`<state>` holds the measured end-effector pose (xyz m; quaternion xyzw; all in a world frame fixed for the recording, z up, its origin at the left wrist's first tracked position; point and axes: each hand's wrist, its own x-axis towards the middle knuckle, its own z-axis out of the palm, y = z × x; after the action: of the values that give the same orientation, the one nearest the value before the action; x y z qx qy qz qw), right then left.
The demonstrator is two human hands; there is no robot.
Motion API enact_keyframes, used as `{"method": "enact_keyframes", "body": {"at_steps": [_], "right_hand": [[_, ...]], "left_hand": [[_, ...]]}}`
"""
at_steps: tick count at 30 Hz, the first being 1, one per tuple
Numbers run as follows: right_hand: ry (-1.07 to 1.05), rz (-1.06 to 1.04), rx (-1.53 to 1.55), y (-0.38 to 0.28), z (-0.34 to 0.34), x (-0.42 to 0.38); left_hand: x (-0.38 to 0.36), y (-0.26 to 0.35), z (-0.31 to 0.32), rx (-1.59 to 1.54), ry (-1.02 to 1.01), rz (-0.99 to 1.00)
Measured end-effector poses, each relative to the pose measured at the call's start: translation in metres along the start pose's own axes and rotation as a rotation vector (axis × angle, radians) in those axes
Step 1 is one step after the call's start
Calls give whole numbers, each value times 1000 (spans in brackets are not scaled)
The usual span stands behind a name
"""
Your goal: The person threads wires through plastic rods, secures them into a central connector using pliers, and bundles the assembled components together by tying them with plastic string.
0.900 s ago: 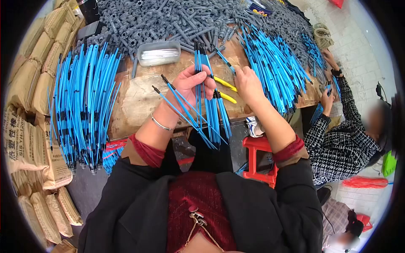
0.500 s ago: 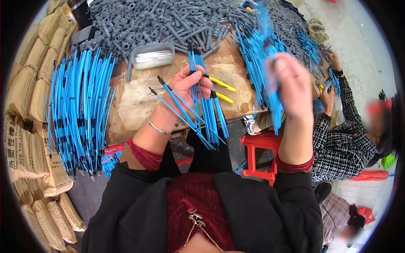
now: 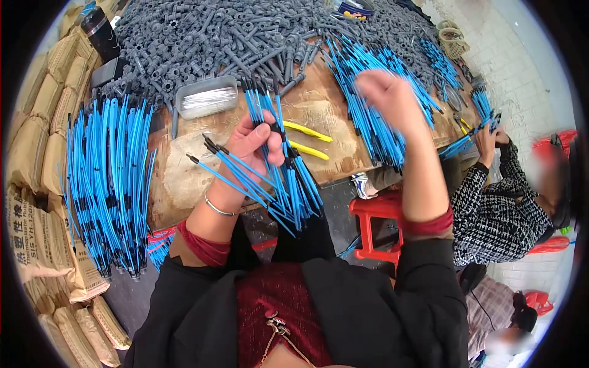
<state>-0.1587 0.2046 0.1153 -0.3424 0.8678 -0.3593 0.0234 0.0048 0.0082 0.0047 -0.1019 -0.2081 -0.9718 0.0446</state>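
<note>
My left hand [image 3: 254,142] is closed round a bundle of thin blue plastic rods with black ends [image 3: 287,178], held above the front edge of the table. Several more of these rods lie slanting across its palm and wrist. Over the right-hand pile of blue rods [image 3: 362,110], my right hand [image 3: 389,98] is raised and smeared by motion. Its fingers are blurred, and no rod shows clearly in it. Yellow-handled pliers [image 3: 310,150] lie on the table just right of the left hand, their jaws hidden behind the bundle.
Grey plastic fittings [image 3: 215,43] are heaped along the back. A clear tub [image 3: 207,98] holds thin white strips. Another stack of blue rods [image 3: 110,184] overhangs the table's left edge. Paper sacks [image 3: 37,135] line the left, a red stool [image 3: 374,227] stands below, and a co-worker [image 3: 497,214] sits right.
My right hand has moved left and slightly up; the blurred blue rods at it before no longer show there. The view has shifted slightly, and my left hand still grips its bundle.
</note>
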Motion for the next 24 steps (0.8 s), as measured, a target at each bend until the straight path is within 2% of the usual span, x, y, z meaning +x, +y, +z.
{"method": "enact_keyframes", "body": {"at_steps": [2, 4, 5, 7, 10, 12, 14, 16, 17, 18, 20, 22, 23, 24], "right_hand": [[199, 130, -241, 56, -34, 45], [267, 53, -633, 113, -51, 77], [255, 85, -660, 125, -51, 91], [223, 159, -712, 145, -45, 114], [73, 131, -745, 163, -26, 145], [-87, 219, -863, 174, -13, 158], [-71, 247, -881, 204, -5, 177], [-12, 297, -900, 188, -9, 174], [87, 340, -881, 190, -12, 174], [140, 288, -879, 195, -19, 172], [103, 342, -918, 141, -33, 144], [256, 323, -935, 123, -46, 135], [262, 302, -963, 113, -55, 126], [322, 209, -957, 103, -63, 118]], "left_hand": [[-3, 1, 1, 0, -31, -37], [-3, 2, -3, -25, -74, -81], [-2, 3, -3, -12, -127, -96], [-4, 3, 1, 21, -106, -124], [-2, 3, 5, 85, -47, -138], [-1, 3, 5, 128, -34, -123], [1, 4, 5, 141, -37, -132], [0, 5, 6, 155, -24, -137], [-1, 6, 6, 151, -27, -146], [0, 6, 6, 156, -26, -138], [1, 5, 7, 166, -31, -129], [3, 3, 4, 159, -38, -113], [3, 2, 3, 155, -36, -111], [2, 3, 2, 152, -37, -108]]}}
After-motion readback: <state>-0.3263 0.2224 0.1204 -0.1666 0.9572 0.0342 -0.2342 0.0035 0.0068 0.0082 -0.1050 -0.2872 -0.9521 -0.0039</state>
